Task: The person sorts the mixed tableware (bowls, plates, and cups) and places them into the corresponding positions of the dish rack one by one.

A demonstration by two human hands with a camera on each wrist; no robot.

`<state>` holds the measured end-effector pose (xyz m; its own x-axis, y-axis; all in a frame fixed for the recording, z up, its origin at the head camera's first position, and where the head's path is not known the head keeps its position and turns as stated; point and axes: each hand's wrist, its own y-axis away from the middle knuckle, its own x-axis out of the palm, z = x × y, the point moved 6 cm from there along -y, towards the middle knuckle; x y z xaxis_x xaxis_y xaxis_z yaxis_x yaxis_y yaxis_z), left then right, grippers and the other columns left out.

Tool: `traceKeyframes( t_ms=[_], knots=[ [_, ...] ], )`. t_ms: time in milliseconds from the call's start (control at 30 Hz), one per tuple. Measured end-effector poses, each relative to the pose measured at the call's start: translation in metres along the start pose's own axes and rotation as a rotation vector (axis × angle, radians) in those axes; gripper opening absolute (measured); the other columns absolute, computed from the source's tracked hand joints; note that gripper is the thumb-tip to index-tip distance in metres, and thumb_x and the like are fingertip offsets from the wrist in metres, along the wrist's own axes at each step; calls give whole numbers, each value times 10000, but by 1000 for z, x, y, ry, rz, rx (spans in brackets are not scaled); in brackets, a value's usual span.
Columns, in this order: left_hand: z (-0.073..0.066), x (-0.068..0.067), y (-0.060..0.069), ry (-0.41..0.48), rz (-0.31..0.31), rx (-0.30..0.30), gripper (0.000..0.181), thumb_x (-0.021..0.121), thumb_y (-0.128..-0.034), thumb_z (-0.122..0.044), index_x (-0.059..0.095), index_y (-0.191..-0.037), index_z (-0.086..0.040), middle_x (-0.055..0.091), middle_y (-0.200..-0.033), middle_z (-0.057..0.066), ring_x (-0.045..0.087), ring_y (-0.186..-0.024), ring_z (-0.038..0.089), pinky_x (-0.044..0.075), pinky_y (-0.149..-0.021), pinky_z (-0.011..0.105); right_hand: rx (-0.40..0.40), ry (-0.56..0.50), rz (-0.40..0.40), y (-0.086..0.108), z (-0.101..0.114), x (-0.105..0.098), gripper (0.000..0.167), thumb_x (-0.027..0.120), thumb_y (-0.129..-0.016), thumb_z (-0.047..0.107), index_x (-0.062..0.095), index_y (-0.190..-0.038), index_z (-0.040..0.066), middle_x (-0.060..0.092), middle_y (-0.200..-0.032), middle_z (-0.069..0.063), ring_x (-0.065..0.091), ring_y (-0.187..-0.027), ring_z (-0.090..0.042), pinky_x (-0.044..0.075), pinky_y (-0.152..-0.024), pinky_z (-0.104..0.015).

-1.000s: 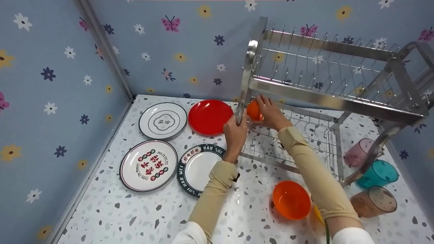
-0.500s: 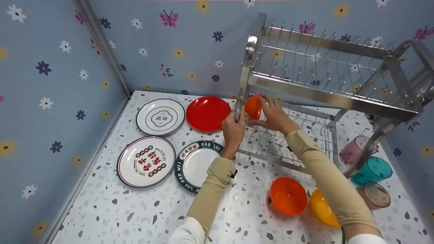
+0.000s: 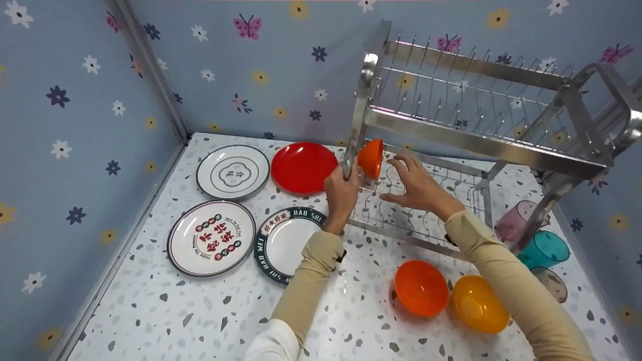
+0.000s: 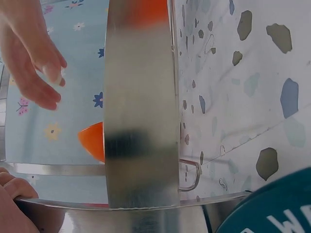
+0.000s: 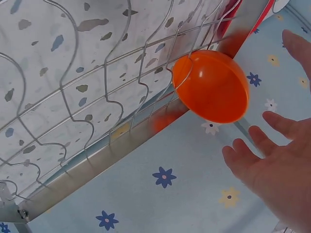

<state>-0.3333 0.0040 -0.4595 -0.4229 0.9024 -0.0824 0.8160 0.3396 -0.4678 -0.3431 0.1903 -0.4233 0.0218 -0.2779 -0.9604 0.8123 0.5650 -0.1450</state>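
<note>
Shows the right grip (image 3: 416,188) spread and just apart from a small orange bowl (image 3: 370,159), set on its side among the wires at the left end of the lower tier of the metal rack (image 3: 426,130), with the left grip (image 3: 342,193) curled round the rack's left frame post. Suggests an early stage of loading, with one bowl apparently in place and free of both grips. Appears to leave, on the surface (image 3: 200,321), a second orange bowl (image 3: 421,288) and a yellow bowl (image 3: 479,303) in front of the rack, four plates (image 3: 304,168) to its left and three tumblers (image 3: 546,249) at its right.
</note>
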Motion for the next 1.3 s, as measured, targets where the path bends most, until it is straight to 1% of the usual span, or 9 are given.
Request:
traceKeyframes(
  t_ms=[167, 300, 467, 633, 767, 933, 1033, 1100, 1300],
  knots=[
    [-1, 1, 1, -11, -8, 8, 366, 673, -1002, -173, 509, -682, -104, 403, -572, -34, 423, -523, 114, 314, -506, 238, -63, -26, -23, 19, 9, 0, 903, 846, -852, 413, 407, -1509, -23, 405, -1506, -260, 379, -1384, -432, 364, -1136, -595],
    [-1, 0, 1, -3, -13, 15, 356, 676, -999, -160, 514, -687, -103, 417, -582, -31, 422, -535, 112, 324, -514, 233, -74, -38, -14, 32, 17, 4, 942, 852, -832, 456, 404, -1523, -2, 412, -1504, -232, 383, -1376, -413, 371, -1124, -608],
    [0, 0, 1, 8, -14, 30, 348, 676, -995, -127, 512, -690, -99, 410, -587, -26, 402, -536, 115, 322, -512, 237, -25, -59, 58, 51, 25, 14, 984, 824, -834, 531, 368, -1569, 63, 392, -1540, -185, 387, -1387, -385, 398, -1106, -607],
    [2, 0, 1, 13, 5, 14, 365, 654, -1006, -138, 484, -683, -123, 384, -587, -43, 401, -537, 107, 322, -515, 238, 31, -90, 150, 73, 33, 25, 1029, 785, -828, 613, 315, -1605, 130, 370, -1572, -166, 386, -1404, -381, 431, -1076, -611],
    [2, 1, 2, 18, 21, 4, 370, 633, -1015, -135, 463, -686, -132, 365, -595, -41, 390, -545, 110, 317, -525, 241, 3, -90, 173, 87, 41, 32, 1039, 775, -819, 639, 332, -1595, 110, 396, -1550, -188, 411, -1383, -395, 438, -1070, -606],
    [3, 1, 2, 17, 23, 0, 361, 624, -1016, -131, 465, -692, -128, 373, -595, -37, 389, -545, 113, 317, -528, 243, -9, -73, 205, 105, 48, 39, 1031, 748, -819, 679, 353, -1584, 111, 408, -1533, -171, 436, -1356, -386, 453, -1061, -584],
    [3, 1, 3, 23, 24, -7, 357, 623, -1012, -128, 467, -690, -125, 374, -593, -36, 390, -544, 113, 319, -523, 244, -15, -66, 227, 115, 54, 43, 998, 742, -824, 680, 382, -1566, 118, 434, -1497, -150, 473, -1302, -360, 491, -1020, -558],
    [3, 1, 3, 24, 27, -12, 352, 620, -1010, -122, 467, -693, -125, 373, -597, -36, 394, -548, 112, 327, -526, 240, -35, -39, 215, 120, 59, 44, 973, 753, -823, 668, 409, -1547, 116, 456, -1465, -147, 488, -1272, -347, 508, -994, -545],
    [3, 2, 2, 17, 34, -19, 339, 609, -1002, -95, 467, -695, -122, 374, -595, -29, 395, -539, 118, 325, -518, 235, -112, 87, 93, 130, 70, 46, 921, 763, -801, 683, 524, -1447, 71, 478, -1430, -174, 465, -1287, -373, 500, -1002, -554]
  ],
)
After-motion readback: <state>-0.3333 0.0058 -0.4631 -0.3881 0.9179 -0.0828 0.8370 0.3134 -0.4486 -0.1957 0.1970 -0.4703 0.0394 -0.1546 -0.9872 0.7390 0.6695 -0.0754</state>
